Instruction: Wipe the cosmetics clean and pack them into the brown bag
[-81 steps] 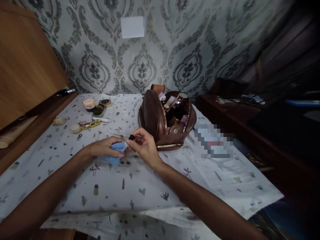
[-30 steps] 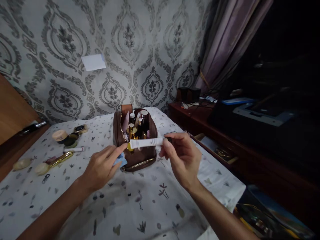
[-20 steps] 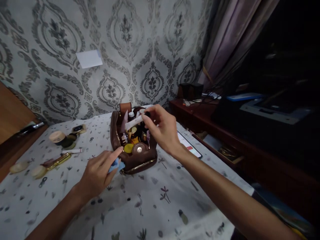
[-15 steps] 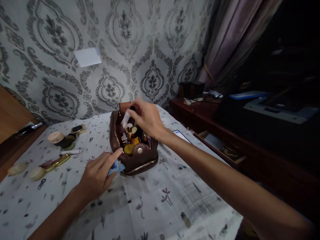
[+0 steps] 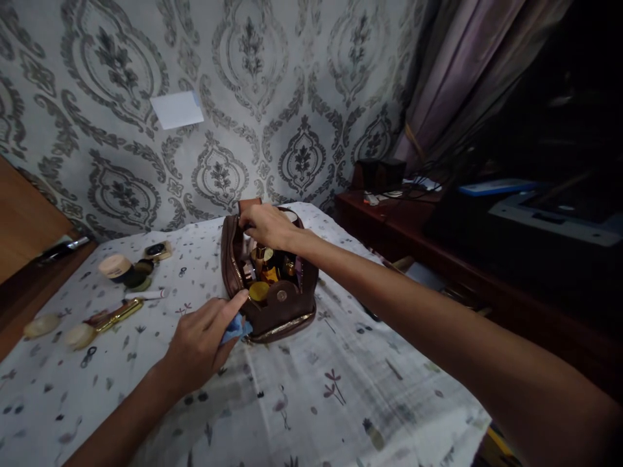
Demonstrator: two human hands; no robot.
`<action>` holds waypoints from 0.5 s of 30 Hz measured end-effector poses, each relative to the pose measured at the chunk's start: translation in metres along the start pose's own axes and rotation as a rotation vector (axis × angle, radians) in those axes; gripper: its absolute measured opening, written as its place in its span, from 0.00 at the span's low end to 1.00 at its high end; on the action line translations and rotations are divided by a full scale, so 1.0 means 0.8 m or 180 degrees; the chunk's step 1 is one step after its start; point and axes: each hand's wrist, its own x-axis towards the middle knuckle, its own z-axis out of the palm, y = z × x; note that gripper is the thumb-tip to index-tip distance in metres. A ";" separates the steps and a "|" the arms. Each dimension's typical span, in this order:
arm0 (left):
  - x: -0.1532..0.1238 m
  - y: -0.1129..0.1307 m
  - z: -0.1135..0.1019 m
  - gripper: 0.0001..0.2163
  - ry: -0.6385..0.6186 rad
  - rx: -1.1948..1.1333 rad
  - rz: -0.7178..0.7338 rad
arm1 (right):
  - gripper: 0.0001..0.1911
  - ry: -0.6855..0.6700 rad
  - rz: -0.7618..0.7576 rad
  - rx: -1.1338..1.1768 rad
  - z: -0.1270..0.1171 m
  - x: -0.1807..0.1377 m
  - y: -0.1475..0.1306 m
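Observation:
An unzipped brown toiletry bag [image 5: 272, 321] stands on the patterned cloth, filled with small bottles and cosmetics. Among them are a round yellow item [image 5: 259, 291] and a gold-capped bottle [image 5: 260, 251]. My right hand [image 5: 267, 225] reaches in at the bag's back left, fingers curled downward. A whitish piece shows just under it; the fingertips are partly hidden, so what they grip is unclear. At the bag's front left corner, my left hand [image 5: 202, 334] is closed around a crumpled blue cloth [image 5: 234, 328], its index finger touching the rim.
Left of the bag lie a cream-lidded jar [image 5: 115, 266], a dark compact [image 5: 158, 250], a gold tube [image 5: 119, 316] and a white stick [image 5: 146, 294]. A patterned wall stands behind. On the right is a dark red desk [image 5: 384, 224] with cables and an open drawer.
My right hand has shifted left and lower into the bag; the white piece it held up is now mostly hidden beneath it. The left hand keeps its hold at the bag's corner.

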 end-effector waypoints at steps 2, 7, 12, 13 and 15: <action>-0.001 0.000 0.000 0.18 -0.0001 0.0004 0.0008 | 0.16 -0.0100 -0.0014 -0.0078 0.000 0.005 -0.002; -0.004 -0.001 0.002 0.19 -0.0019 -0.0022 -0.0022 | 0.16 -0.0260 -0.0025 -0.0203 -0.002 0.016 -0.008; -0.002 -0.001 0.002 0.19 0.0000 -0.0030 -0.0014 | 0.18 -0.0460 0.0086 -0.0220 -0.002 0.020 -0.012; -0.002 0.000 0.002 0.19 0.0010 -0.0015 -0.0011 | 0.18 -0.0508 0.0115 -0.0207 -0.001 0.019 -0.012; -0.002 0.000 0.002 0.18 0.0017 0.0014 -0.0024 | 0.18 -0.0530 0.0178 -0.0213 0.003 0.018 -0.010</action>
